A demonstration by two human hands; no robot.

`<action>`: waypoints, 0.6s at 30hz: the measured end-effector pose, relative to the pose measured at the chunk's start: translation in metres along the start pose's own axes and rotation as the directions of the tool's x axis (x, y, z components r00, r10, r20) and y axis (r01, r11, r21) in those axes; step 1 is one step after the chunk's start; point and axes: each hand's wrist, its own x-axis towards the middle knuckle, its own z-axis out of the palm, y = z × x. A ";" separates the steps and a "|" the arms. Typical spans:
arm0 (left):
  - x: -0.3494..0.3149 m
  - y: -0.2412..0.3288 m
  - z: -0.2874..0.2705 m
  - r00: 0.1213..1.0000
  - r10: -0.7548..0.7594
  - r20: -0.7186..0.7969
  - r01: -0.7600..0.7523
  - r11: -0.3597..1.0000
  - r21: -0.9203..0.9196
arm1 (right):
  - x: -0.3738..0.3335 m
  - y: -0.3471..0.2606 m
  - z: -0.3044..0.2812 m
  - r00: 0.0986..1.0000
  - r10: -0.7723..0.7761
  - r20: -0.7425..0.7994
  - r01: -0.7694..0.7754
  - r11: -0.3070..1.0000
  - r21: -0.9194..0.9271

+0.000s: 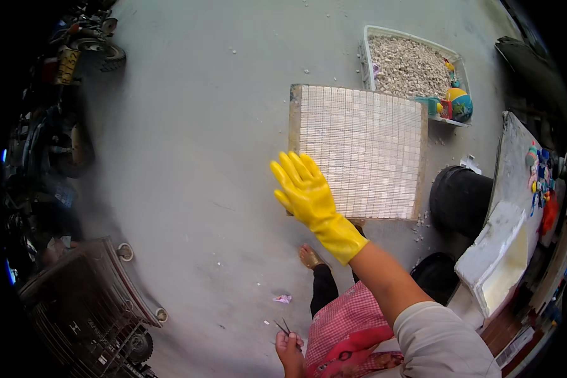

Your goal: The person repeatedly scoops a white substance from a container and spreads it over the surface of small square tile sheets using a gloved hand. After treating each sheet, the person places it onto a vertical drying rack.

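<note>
My right hand (307,194), in a long yellow rubber glove, reaches across the lower left edge of a board of small pale mosaic tiles (365,151). Its fingers are stretched out and nothing is in them; whether it touches the board I cannot tell. Low in the head view, my bare left hand (288,346) is closed around a pair of dark metal tweezers (285,326), whose tips point up and away from me. The board has a brown frame, and its tiles lie in straight rows. A pink checked apron (343,315) covers my lap.
Beyond the board stands a white crate (366,53) of loose tile chips, with a colourful ball (460,106). To the right are a black bucket (460,198) and a white foam box (494,252). A wheeled cart (88,302) and motorbikes (69,135) stand at left.
</note>
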 end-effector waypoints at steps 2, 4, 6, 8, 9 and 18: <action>-0.021 0.023 -0.013 0.998 0.058 -0.029 -0.057 0.998 0.013 | -0.024 -0.008 -0.022 0.999 0.002 0.052 -0.001 1.000 -0.011; -0.034 0.030 -0.041 0.988 0.143 -0.056 -0.136 0.984 0.114 | -0.040 -0.008 -0.051 0.996 0.039 0.078 -0.032 0.996 -0.085; -0.052 0.036 -0.078 0.981 0.183 -0.069 -0.173 0.976 0.131 | -0.053 -0.002 -0.077 0.994 0.087 0.063 -0.078 0.988 -0.132; -0.076 0.052 -0.114 0.967 0.218 -0.130 -0.208 0.975 0.083 | -0.065 0.002 -0.101 0.990 0.138 0.023 -0.132 0.979 -0.156; -0.092 0.057 -0.128 0.946 0.255 -0.201 -0.248 0.967 0.059 | -0.070 0.003 -0.111 0.988 0.156 -0.001 -0.155 0.975 -0.162; -0.197 0.081 -0.250 0.759 0.244 -0.604 -0.205 0.970 0.134 | -0.054 -0.024 -0.112 0.959 0.195 -0.204 -0.210 0.976 -0.058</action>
